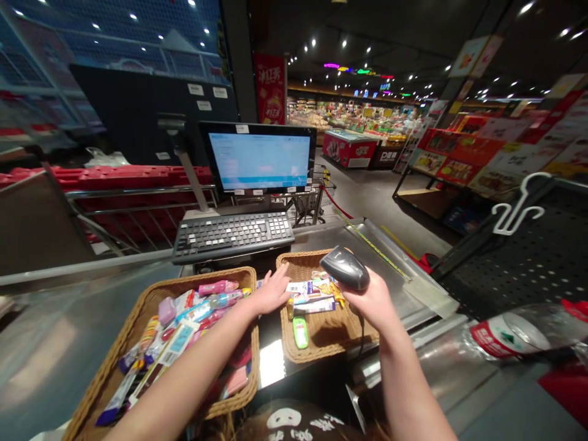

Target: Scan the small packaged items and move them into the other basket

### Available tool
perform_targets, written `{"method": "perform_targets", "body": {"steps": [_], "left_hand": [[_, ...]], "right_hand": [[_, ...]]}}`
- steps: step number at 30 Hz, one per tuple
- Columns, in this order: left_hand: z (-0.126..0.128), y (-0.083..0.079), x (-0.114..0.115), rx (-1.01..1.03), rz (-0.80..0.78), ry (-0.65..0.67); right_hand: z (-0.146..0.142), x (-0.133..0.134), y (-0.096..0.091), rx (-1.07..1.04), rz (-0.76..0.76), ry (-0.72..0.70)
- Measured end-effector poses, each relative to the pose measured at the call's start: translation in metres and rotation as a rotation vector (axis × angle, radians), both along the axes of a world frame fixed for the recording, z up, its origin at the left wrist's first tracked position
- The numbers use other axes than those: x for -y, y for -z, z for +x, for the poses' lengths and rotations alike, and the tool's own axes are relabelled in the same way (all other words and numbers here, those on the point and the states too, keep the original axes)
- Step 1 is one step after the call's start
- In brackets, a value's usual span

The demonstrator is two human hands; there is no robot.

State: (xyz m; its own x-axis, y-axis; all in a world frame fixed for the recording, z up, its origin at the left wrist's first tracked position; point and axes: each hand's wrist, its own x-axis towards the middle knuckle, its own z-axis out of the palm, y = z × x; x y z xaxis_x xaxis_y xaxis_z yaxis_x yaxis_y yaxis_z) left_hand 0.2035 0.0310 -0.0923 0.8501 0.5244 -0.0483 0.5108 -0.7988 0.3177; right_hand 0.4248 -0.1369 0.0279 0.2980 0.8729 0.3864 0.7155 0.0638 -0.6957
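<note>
Bare forearms (184,367) over wicker basket rims (206,280), barcode scanner (344,267) in right hand (372,300)

Red hanging banner (271,89) ahead: big Chinese characters, looks like 冰红茶. Dark sign (384,157) beside the freezer (344,150) starts with D, rest unclear. Monitor (260,160) screen text, its white sticker (242,128), packet labels (310,297) in my basket (294,260): too small to read.
</note>
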Motion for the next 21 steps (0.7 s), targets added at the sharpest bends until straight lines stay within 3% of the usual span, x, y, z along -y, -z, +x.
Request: {"method": "perform_targets", "body": {"steps": [7, 12, 16, 21], "left_hand": [[-0.009, -0.001, -0.019, 0.054, 0.033, 0.036], [-0.003, -0.006, -0.015, 0.123, 0.062, 0.049], [0.003, -0.032, -0.006, 0.251, 0.257, 0.079], [-0.004, -0.087, -0.003, 0.333, 0.531, 0.035]], "right_hand": [[-0.007, 0.011, 0.000, -0.014, 0.028, 0.003], [-0.013, 0.015, 0.001, -0.018, 0.022, -0.002], [-0.017, 0.015, 0.002, 0.046, 0.023, 0.016], [-0.025, 0.010, -0.002, 0.091, 0.032, 0.011]]}}
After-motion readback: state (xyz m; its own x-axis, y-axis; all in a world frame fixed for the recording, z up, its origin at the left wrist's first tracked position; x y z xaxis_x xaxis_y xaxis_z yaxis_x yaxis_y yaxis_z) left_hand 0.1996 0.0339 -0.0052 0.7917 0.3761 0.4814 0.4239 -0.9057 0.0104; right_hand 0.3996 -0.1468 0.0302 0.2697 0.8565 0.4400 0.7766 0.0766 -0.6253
